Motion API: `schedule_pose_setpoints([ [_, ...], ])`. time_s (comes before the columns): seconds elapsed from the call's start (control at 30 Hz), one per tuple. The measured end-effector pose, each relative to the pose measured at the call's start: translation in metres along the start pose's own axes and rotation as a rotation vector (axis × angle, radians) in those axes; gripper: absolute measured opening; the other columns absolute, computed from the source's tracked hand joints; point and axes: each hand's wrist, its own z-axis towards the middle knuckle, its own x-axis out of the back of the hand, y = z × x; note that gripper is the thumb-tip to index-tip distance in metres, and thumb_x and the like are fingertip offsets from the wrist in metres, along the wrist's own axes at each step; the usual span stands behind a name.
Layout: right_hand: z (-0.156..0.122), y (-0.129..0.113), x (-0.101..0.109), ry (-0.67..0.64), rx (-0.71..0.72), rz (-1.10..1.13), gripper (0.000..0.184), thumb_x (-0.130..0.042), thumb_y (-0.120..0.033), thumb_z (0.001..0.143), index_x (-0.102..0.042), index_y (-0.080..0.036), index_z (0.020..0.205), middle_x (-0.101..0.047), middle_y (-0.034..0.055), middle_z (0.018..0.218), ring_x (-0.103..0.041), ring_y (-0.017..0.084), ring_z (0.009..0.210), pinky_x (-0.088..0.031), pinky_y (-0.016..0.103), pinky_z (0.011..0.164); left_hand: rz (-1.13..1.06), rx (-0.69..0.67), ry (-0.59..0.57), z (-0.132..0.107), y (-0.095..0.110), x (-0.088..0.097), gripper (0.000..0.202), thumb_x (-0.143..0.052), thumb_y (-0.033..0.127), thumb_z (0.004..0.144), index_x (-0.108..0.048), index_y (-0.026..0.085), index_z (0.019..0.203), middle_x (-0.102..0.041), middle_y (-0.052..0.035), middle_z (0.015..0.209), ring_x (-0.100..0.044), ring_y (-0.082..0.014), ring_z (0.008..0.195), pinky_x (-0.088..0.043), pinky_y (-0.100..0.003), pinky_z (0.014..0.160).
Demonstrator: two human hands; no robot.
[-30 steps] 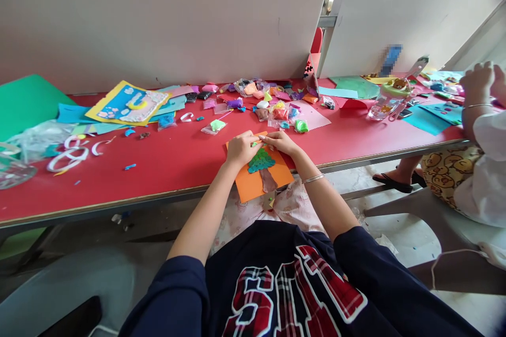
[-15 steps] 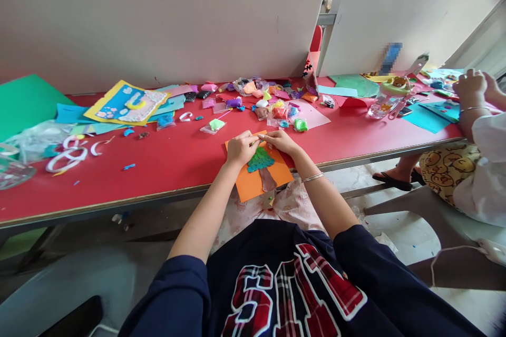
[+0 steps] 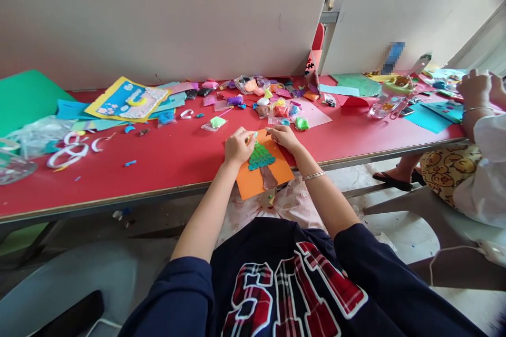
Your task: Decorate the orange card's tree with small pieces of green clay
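Observation:
An orange card (image 3: 247, 183) lies at the table's front edge, partly jutting over it. On it is a clay tree with a scalloped green crown (image 3: 261, 157) and a brown trunk (image 3: 269, 177). My left hand (image 3: 239, 146) is closed in a pinch over the card's upper left; a tiny pale bit shows at its fingertips, too small to name. Across a small gap, my right hand (image 3: 283, 138) rests at the card's upper right edge with thumb and fingertips together. Whatever those fingers hold, if anything, is hidden.
Bagged coloured clay, including a light green packet (image 3: 217, 122) and a bright green one (image 3: 301, 124), lies beyond the card. A yellow-bordered picture (image 3: 127, 99) and white strips (image 3: 68, 155) are left. A cup (image 3: 385, 99) and another person's hands (image 3: 474, 88) are right.
My hands, which met at the top of the card, have drawn apart, uncovering more of the green crown. The card stays in about the same place.

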Motion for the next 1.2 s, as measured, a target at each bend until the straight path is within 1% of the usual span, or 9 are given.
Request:
schedule_pose_setpoints([
  [0.17, 0.000, 0.000, 0.001, -0.054, 0.023, -0.061, 0.039, -0.064, -0.049, 0.078, -0.049, -0.016, 0.062, -0.041, -0.0046, 0.053, -0.034, 0.006, 0.051, -0.029, 0.023, 0.051, -0.032, 0.002, -0.058, 0.000, 0.001, 0.001, 0.031, -0.050, 0.035, 0.092, -0.074, 0.020, 0.105, -0.062, -0.0051, 0.076, -0.058, -0.0152, 0.067, -0.040, -0.025, 0.062],
  [0.4, -0.003, -0.002, 0.003, -0.113, 0.063, -0.115, 0.045, -0.062, -0.057, 0.076, -0.050, -0.016, 0.063, -0.043, -0.0037, 0.053, -0.038, 0.008, 0.054, -0.031, 0.024, 0.053, -0.037, 0.013, -0.062, 0.000, 0.005, 0.001, 0.029, -0.057, 0.043, 0.090, -0.077, 0.023, 0.093, -0.057, -0.0026, 0.068, -0.055, -0.0133, 0.062, -0.037, -0.024, 0.058],
  [0.53, -0.005, -0.002, 0.004, -0.215, 0.095, -0.161, 0.046, -0.061, -0.058, 0.077, -0.053, -0.015, 0.065, -0.050, -0.0015, 0.056, -0.041, 0.008, 0.054, -0.031, 0.024, 0.053, -0.021, 0.018, -0.083, 0.000, 0.006, 0.001, 0.024, -0.061, 0.040, 0.088, -0.077, 0.022, 0.089, -0.056, -0.0023, 0.067, -0.055, -0.0131, 0.062, -0.034, -0.025, 0.056],
  [0.7, -0.002, 0.000, 0.005, -0.241, 0.088, -0.201, 0.046, -0.060, -0.058, 0.078, -0.054, -0.014, 0.063, -0.050, -0.0018, 0.057, -0.038, 0.007, 0.054, -0.030, 0.024, 0.053, 0.056, -0.019, -0.128, -0.001, 0.008, 0.000, 0.025, -0.058, 0.035, 0.089, -0.076, 0.022, 0.078, -0.057, -0.0032, 0.068, -0.053, -0.0139, 0.062, -0.029, -0.025, 0.053],
  [0.8, 0.001, 0.003, 0.004, -0.198, 0.075, -0.216, 0.045, -0.061, -0.054, 0.078, -0.050, -0.015, 0.059, -0.047, -0.0027, 0.055, -0.036, 0.007, 0.054, -0.028, 0.024, 0.053, 0.080, -0.028, -0.146, -0.002, 0.011, -0.001, 0.025, -0.055, 0.033, 0.089, -0.075, 0.021, 0.080, -0.060, -0.0041, 0.072, -0.055, -0.0146, 0.064, -0.029, -0.026, 0.054],
  [0.9, 0.004, 0.006, 0.003, -0.030, 0.048, -0.209, 0.039, -0.061, -0.047, 0.080, -0.050, -0.015, 0.059, -0.043, -0.0037, 0.052, -0.035, 0.008, 0.053, -0.028, 0.023, 0.052, 0.072, -0.027, -0.131, -0.002, 0.013, -0.002, 0.023, -0.055, 0.032, 0.088, -0.075, 0.021, 0.086, -0.062, -0.0055, 0.078, -0.058, -0.0161, 0.069, -0.033, -0.025, 0.056],
  [0.97, 0.005, 0.007, 0.002, 0.059, 0.034, -0.186, 0.035, -0.059, -0.044, 0.081, -0.052, -0.015, 0.062, -0.044, -0.0031, 0.053, -0.037, 0.008, 0.053, -0.029, 0.023, 0.053, 0.049, -0.016, -0.102, -0.002, 0.013, -0.002, 0.024, -0.054, 0.031, 0.089, -0.075, 0.019, 0.091, -0.063, -0.0064, 0.080, -0.060, -0.0167, 0.071, -0.036, -0.025, 0.058],
  [1.1, 0.002, 0.005, 0.001, 0.033, 0.043, -0.184, 0.034, -0.058, -0.043, 0.082, -0.053, -0.015, 0.063, -0.048, -0.0013, 0.055, -0.041, 0.009, 0.055, -0.033, 0.023, 0.055, 0.013, 0.021, -0.040, -0.002, 0.009, -0.002, 0.030, -0.049, 0.031, 0.091, -0.074, 0.018, 0.097, -0.063, -0.0069, 0.079, -0.059, -0.0162, 0.070, -0.040, -0.025, 0.061],
  [1.2, 0.000, 0.004, 0.001, 0.014, 0.046, -0.215, 0.035, -0.058, -0.043, 0.081, -0.050, -0.016, 0.061, -0.049, -0.0009, 0.056, -0.041, 0.009, 0.055, -0.032, 0.024, 0.055, 0.003, 0.037, -0.022, -0.001, 0.006, -0.002, 0.030, -0.049, 0.031, 0.091, -0.074, 0.018, 0.100, -0.063, -0.0063, 0.078, -0.059, -0.0158, 0.069, -0.040, -0.024, 0.061],
])
